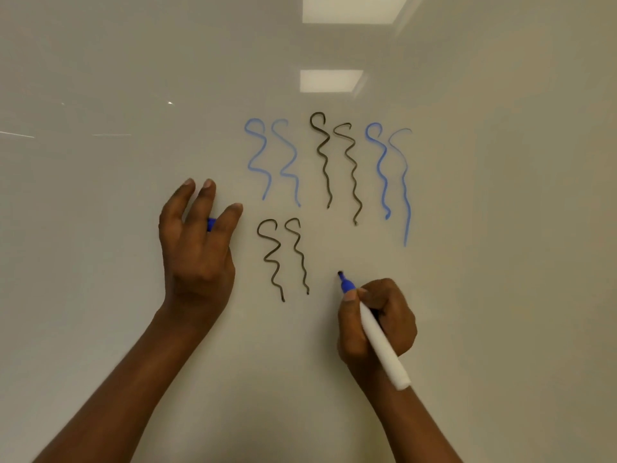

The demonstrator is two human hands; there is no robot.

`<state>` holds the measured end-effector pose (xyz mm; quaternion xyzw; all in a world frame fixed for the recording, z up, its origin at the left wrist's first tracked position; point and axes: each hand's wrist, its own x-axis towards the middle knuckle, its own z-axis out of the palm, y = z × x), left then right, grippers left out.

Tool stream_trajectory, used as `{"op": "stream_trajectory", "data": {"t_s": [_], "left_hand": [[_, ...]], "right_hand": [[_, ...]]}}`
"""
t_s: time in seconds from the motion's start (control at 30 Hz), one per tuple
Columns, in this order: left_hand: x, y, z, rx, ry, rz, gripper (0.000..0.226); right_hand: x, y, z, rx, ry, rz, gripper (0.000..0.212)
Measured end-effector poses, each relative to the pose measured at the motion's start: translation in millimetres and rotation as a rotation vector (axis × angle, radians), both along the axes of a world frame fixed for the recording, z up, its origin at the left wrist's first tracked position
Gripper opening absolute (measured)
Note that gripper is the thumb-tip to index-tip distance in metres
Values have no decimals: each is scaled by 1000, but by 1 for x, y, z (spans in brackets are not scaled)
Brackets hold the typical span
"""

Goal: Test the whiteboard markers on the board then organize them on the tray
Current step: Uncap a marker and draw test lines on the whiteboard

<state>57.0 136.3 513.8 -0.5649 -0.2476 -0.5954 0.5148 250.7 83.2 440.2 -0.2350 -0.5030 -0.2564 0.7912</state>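
nearest me, both bare forearms reach up from the bottom edge onto the whiteboard. my right hand is curled tight around a white-barrelled marker, thumb and fingers pinching it just behind its blue neck. the butt end sticks out low past the wrist. the marker's dark tip points up and left and sits at the board surface; i cannot tell whether it actually touches.

further up and to the left, my left hand is spread against the board with its fingers fairly straight. a blue cap is wedged between two of them and held there; the thumb is hidden from me.

between the two hands is a pair of black squiggles, running top to bottom. above them is a row of three more pairs: light blue squiggles on the left, black ones in the middle, and blue ones on the right, whose last line is thin and faint. higher up, two ceiling lights are reflected in the glossy board.
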Motion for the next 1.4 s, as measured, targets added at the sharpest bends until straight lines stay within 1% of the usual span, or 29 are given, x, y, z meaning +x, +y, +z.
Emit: {"op": "stream_trajectory", "data": {"t_s": [0.07,0.17,0.23,0.37,0.43,0.5,0.57,0.67,0.77,0.8,0.87,0.9,0.93,0.97,1.03,1.17,1.27,1.33,1.4], "left_hand": [[-1,3,-1,-40,0,24,25],[-2,5,-2,-90,-10,20,38],[-3,5,-3,-106,-14,7,43],[-1,2,-3,-159,-23,-58,36],[0,0,-4,-187,-36,-104,33],[2,-2,-4,-208,-66,-179,38],[4,-2,-5,-208,-92,-226,42],[2,2,-7,-232,-93,-230,42],[5,-3,-6,-288,-134,-276,42],[7,-5,-5,-298,-152,-305,43],[9,-8,-4,-308,-170,-333,40],[9,-8,-4,-306,-161,-318,35],[9,-8,-4,-302,-146,-293,30],[7,-7,-4,-303,-134,-274,26],[4,-6,-3,-299,-112,-256,19],[1,-12,-6,-214,-94,-251,5],[-1,-23,-24,-183,-50,-247,11],[-4,-32,-43,-161,32,-202,12],[-6,-42,-58,-153,63,-202,10]], "right_hand": [[3,-5,14,69,43,40,19],[6,-1,30,38,61,24,19],[6,1,34,18,62,36,19],[7,5,31,124,-99,-71,17],[8,4,30,120,-72,-76,18],[8,2,27,113,-36,-112,20],[7,3,22,150,-77,-195,20],[9,4,16,169,-71,-172,19],[12,6,3,159,-112,-180,19],[14,7,-1,128,-119,-178,22],[15,10,-8,7,-98,-234,40],[15,10,-10,-35,-92,-248,45],[15,8,-10,-33,-94,-213,39],[14,3,-10,-9,-83,-136,28],[9,-9,-8,-20,-31,71,17],[-11,-31,-5,-170,10,387,16],[-28,-47,3,-269,45,629,14],[-35,-53,7,-302,46,714,16],[-41,-56,7,-342,15,747,17]]}}
